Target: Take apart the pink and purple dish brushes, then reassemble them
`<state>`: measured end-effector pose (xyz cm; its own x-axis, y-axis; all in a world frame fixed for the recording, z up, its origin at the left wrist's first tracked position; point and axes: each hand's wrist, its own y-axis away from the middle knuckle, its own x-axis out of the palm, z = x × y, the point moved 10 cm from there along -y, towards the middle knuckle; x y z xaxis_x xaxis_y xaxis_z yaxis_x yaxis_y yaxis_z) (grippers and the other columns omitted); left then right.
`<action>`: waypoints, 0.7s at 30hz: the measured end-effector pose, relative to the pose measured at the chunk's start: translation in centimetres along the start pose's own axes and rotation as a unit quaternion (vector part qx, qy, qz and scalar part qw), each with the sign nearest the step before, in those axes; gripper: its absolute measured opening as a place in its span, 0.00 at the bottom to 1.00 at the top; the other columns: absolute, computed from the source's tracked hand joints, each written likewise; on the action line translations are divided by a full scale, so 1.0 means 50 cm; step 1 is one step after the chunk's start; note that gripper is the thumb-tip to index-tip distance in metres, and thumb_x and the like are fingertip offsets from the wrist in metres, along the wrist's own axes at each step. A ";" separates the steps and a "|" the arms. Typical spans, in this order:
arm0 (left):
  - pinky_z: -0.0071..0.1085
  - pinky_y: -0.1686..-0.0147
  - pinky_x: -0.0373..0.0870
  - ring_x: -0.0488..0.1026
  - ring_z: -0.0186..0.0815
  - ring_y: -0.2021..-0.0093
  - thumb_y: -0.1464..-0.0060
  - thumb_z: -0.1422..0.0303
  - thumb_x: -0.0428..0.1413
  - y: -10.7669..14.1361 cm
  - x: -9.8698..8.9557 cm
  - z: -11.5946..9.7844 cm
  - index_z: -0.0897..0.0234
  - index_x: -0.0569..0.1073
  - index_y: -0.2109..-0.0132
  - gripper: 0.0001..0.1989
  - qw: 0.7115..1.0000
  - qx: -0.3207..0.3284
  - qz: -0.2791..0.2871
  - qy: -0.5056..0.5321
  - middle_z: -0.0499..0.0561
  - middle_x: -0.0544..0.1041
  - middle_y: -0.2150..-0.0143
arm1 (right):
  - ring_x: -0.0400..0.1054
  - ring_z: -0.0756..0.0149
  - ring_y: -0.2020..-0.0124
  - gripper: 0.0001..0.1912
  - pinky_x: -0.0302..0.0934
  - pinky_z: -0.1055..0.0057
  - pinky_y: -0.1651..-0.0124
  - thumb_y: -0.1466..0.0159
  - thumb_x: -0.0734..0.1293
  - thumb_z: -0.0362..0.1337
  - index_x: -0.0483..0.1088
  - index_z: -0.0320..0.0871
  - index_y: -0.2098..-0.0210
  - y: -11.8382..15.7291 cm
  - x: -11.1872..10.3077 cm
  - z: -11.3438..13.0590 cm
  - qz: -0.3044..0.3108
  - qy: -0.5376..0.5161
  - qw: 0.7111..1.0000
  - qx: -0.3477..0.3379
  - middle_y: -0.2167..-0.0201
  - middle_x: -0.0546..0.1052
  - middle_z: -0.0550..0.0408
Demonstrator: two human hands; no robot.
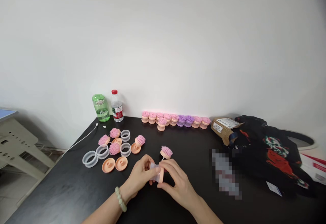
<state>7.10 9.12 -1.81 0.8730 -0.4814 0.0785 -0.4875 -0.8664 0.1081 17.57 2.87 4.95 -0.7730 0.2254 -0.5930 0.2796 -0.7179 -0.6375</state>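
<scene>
My left hand [140,173] and my right hand [177,180] meet over the black table, pinching a clear plastic ring [155,168] against a peach plastic disc [161,174]. My fingers partly hide both parts. Just above my right hand, a pink bristled brush head on a peach base [166,152] stands tilted, and I cannot tell if it touches my fingers. To the left lie loose pink brush heads [114,148], peach discs [121,163] and clear rings [102,151]. A green bead bracelet [120,199] circles my left wrist.
Along the wall stands a row of pink and purple brushes [175,119]. Behind the loose parts are a green bottle [101,108] and a water bottle [116,106]. On the right are a cardboard parcel [225,129], a patterned black bag [267,156] and a pixelated patch.
</scene>
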 end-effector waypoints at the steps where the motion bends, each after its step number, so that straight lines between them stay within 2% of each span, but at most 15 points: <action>1: 0.23 0.80 0.63 0.67 0.29 0.78 0.48 0.52 0.60 0.000 0.000 0.004 0.63 0.64 0.64 0.20 1.000 -0.006 -0.001 -0.007 0.44 0.71 0.75 | 0.72 0.54 0.53 0.21 0.71 0.59 0.51 0.34 0.67 0.49 0.67 0.43 0.46 -0.001 0.000 0.005 0.001 -0.004 1.000 -0.007 0.55 0.75 0.45; 6: 0.19 0.88 0.52 0.63 0.26 0.86 0.43 0.45 0.52 0.002 0.004 0.023 0.62 0.62 0.68 0.23 0.999 -0.034 0.010 -0.029 0.43 0.68 0.81 | 0.70 0.54 0.54 0.18 0.71 0.58 0.53 0.33 0.68 0.41 0.66 0.42 0.46 0.001 0.008 0.021 0.018 0.002 0.999 -0.041 0.54 0.73 0.44; 9: 0.19 0.90 0.48 0.60 0.25 0.88 0.44 0.43 0.51 0.003 0.005 0.029 0.61 0.62 0.70 0.25 0.998 -0.052 0.015 -0.027 0.42 0.67 0.83 | 0.69 0.54 0.54 0.15 0.70 0.57 0.53 0.32 0.66 0.34 0.66 0.41 0.46 0.003 0.010 0.036 0.023 0.012 0.997 -0.072 0.54 0.72 0.43; 13: 0.20 0.90 0.46 0.57 0.25 0.90 0.45 0.41 0.50 0.005 0.006 0.033 0.61 0.63 0.71 0.26 0.997 -0.072 0.014 -0.021 0.41 0.64 0.87 | 0.68 0.55 0.53 0.16 0.71 0.58 0.54 0.34 0.64 0.25 0.66 0.41 0.47 0.002 0.005 0.062 0.010 0.038 0.993 -0.110 0.55 0.72 0.43; 17: 0.21 0.89 0.44 0.56 0.27 0.90 0.44 0.40 0.45 0.004 0.000 0.037 0.62 0.64 0.73 0.28 0.996 -0.091 0.010 -0.017 0.41 0.60 0.89 | 0.68 0.56 0.53 0.19 0.71 0.59 0.55 0.37 0.63 0.20 0.66 0.42 0.49 0.003 -0.007 0.078 -0.021 0.064 0.988 -0.141 0.56 0.71 0.44; 19: 0.22 0.88 0.44 0.56 0.27 0.89 0.43 0.41 0.43 0.002 -0.015 0.028 0.61 0.63 0.74 0.28 0.996 -0.084 -0.005 -0.022 0.40 0.59 0.88 | 0.69 0.56 0.52 0.21 0.71 0.58 0.53 0.37 0.63 0.19 0.65 0.42 0.48 0.005 -0.016 0.071 -0.038 0.059 0.988 -0.135 0.55 0.71 0.44; 21: 0.23 0.86 0.45 0.57 0.27 0.87 0.43 0.42 0.45 0.002 -0.034 0.008 0.61 0.62 0.72 0.26 0.997 -0.068 -0.019 -0.031 0.40 0.61 0.85 | 0.69 0.56 0.50 0.19 0.71 0.58 0.51 0.36 0.63 0.21 0.64 0.43 0.48 0.007 -0.021 0.052 -0.042 0.045 0.992 -0.106 0.53 0.71 0.43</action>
<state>5.59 9.78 -2.33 0.8881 -0.4595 0.0110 -0.4481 -0.8602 0.2435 16.98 0.68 6.63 -0.7475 0.3438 -0.5683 0.3364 -0.5419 -0.7702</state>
